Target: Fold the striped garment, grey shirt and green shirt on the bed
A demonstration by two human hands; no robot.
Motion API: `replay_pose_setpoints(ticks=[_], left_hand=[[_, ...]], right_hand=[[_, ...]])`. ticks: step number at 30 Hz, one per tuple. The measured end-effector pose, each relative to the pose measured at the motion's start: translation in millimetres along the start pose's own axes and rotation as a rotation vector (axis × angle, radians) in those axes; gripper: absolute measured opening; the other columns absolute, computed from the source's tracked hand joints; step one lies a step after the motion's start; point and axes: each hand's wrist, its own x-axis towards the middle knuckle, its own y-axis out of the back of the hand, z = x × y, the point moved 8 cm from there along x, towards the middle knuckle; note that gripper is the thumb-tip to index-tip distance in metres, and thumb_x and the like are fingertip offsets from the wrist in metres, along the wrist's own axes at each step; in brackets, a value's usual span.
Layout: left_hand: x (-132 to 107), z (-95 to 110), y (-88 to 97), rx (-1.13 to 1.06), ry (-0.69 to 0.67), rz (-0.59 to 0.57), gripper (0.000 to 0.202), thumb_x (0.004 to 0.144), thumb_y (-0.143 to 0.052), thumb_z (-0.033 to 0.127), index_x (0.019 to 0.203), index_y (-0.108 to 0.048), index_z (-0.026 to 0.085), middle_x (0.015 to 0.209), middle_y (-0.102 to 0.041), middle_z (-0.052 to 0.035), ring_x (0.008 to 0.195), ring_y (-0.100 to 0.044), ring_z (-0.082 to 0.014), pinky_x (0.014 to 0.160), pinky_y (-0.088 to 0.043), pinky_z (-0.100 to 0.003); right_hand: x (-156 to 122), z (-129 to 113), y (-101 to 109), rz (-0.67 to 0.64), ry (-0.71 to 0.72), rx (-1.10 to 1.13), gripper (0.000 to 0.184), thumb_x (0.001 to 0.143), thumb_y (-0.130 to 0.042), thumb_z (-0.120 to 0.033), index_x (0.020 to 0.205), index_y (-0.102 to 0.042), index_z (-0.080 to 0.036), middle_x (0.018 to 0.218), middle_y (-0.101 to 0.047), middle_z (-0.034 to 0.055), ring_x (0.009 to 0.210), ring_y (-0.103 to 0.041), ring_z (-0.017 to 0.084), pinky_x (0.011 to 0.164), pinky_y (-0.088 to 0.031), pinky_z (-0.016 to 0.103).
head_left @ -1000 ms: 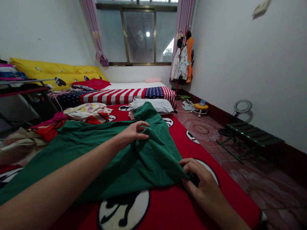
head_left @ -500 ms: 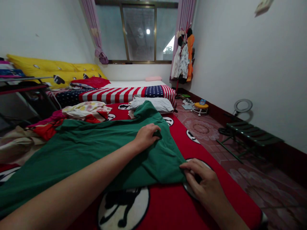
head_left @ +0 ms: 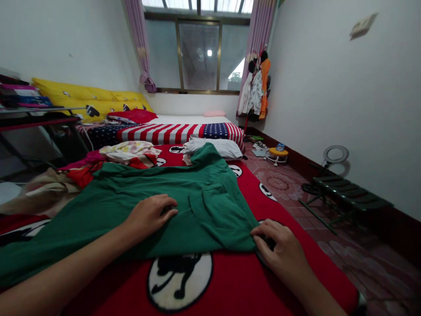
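A large green cloth (head_left: 184, 197) lies spread over a red blanket (head_left: 230, 281) with round black-and-white prints on the bed. My left hand (head_left: 149, 215) rests palm down on the green cloth near its middle, fingers loosely stretched out. My right hand (head_left: 279, 252) pinches the cloth's near right corner against the blanket, fingers curled together.
A heap of red, pink and patterned clothes (head_left: 108, 160) and a white pillow (head_left: 217, 147) lie beyond the cloth. Behind is a stars-and-stripes bedspread (head_left: 177, 131) with yellow pillows (head_left: 88, 101). A folding stool (head_left: 348, 197) and a small yellow stool (head_left: 277, 153) stand on the floor at right.
My left hand let go of the raised fold far up the cloth and drew back toward me, now lying flat. The cloth lies flatter. My right hand kept the corner.
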Motion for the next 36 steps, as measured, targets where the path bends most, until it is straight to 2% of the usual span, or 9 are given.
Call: replay_pose_setpoints(ticks=[4,7,13,18,21,24,27,31,36], left_hand=[[-24.6,-28.1,-0.3,-0.037,0.1,-0.038,0.027,0.086,-0.053,0.043,0.088,-0.07,0.022,0.088,-0.067,-0.0033,0.081,-0.061,-0.0193,0.071,-0.042,-0.028],[-27.1,-34.3,-3.6,-0.093,0.14,-0.07,0.028,0.083,-0.056,0.046,0.086,-0.07,0.022,0.079,-0.067,-0.0021,0.074,-0.06,-0.0186,0.064,-0.04,-0.027],[-24.8,-31.6,-10.8,-0.121,0.197,-0.078,0.019,0.081,-0.059,0.039,0.079,-0.067,0.022,0.073,-0.067,-0.0003,0.069,-0.06,-0.0174,0.058,-0.035,-0.025],[-30.4,-29.1,-5.4,-0.12,0.2,0.057,0.018,0.085,-0.056,0.036,0.08,-0.063,0.021,0.08,-0.069,-0.0009,0.073,-0.061,-0.0172,0.061,-0.035,-0.025],[-33.9,-27.5,-1.2,-0.158,0.166,0.056,0.017,0.085,-0.058,0.037,0.086,-0.065,0.021,0.084,-0.069,-0.0016,0.077,-0.061,-0.0171,0.065,-0.038,-0.024],[-38.5,-36.2,5.7,-0.231,0.134,-0.062,0.028,0.08,-0.063,0.045,0.093,-0.068,0.021,0.083,-0.068,-0.0019,0.076,-0.06,-0.0167,0.064,-0.039,-0.023],[-52.8,-58.9,19.5,-0.243,0.143,-0.207,0.034,0.074,-0.067,0.047,0.092,-0.07,0.018,0.077,-0.065,-0.0008,0.069,-0.057,-0.0149,0.059,-0.037,-0.022],[-85.6,-101.1,42.0,-0.168,0.201,-0.3,0.031,0.073,-0.065,0.044,0.088,-0.069,0.016,0.073,-0.062,0.0009,0.067,-0.054,-0.0141,0.058,-0.035,-0.022],[-123.6,-141.7,57.1,-0.153,0.311,-0.27,0.033,0.076,-0.059,0.049,0.08,-0.067,0.017,0.072,-0.062,0.002,0.068,-0.055,-0.0154,0.06,-0.036,-0.022]], right_hand=[[22.0,-5.0,0.6,-0.13,-0.033,-0.104,0.015,0.08,-0.054,-0.022,0.074,-0.068,-0.024,0.087,-0.066,0.0025,0.084,-0.062,0.02,0.077,-0.042,0.034],[56.1,-6.6,-8.0,-0.164,-0.092,-0.067,0.016,0.081,-0.054,-0.025,0.09,-0.068,-0.022,0.095,-0.066,0.0047,0.083,-0.063,0.019,0.075,-0.044,0.031],[122.6,-8.3,-58.6,-0.131,-0.248,0.036,0.064,0.076,-0.064,-0.043,0.129,-0.05,-0.01,0.098,-0.069,0.0118,0.088,-0.065,0.025,0.072,-0.046,0.031],[126.7,-2.3,-61.5,0.05,-0.257,0.054,0.032,0.078,-0.058,-0.032,0.107,-0.066,-0.019,0.092,-0.069,0.0068,0.085,-0.065,0.023,0.074,-0.046,0.031],[118.1,16.0,-55.8,0.095,-0.276,-0.007,0.029,0.076,-0.057,-0.033,0.1,-0.068,-0.019,0.088,-0.068,0.0071,0.083,-0.064,0.026,0.073,-0.046,0.035],[118.7,15.8,-52.5,0.12,-0.182,-0.148,0.033,0.077,-0.054,-0.034,0.104,-0.066,-0.019,0.097,-0.066,0.0098,0.083,-0.063,0.028,0.07,-0.047,0.038],[122.9,-18.6,-47.6,0.192,0.056,-0.164,0.032,0.08,-0.051,-0.034,0.107,-0.063,-0.02,0.106,-0.064,0.0104,0.094,-0.061,0.028,0.078,-0.048,0.04],[131.0,-73.5,-66.1,-0.008,0.373,-0.104,0.027,0.085,-0.049,-0.031,0.105,-0.064,-0.021,0.111,-0.066,0.0077,0.106,-0.058,0.026,0.091,-0.045,0.039],[150.7,-60.0,-92.1,-0.121,0.242,-0.235,0.058,0.084,-0.055,-0.05,0.129,-0.054,-0.012,0.122,-0.062,0.0152,0.113,-0.056,0.031,0.094,-0.043,0.043]])
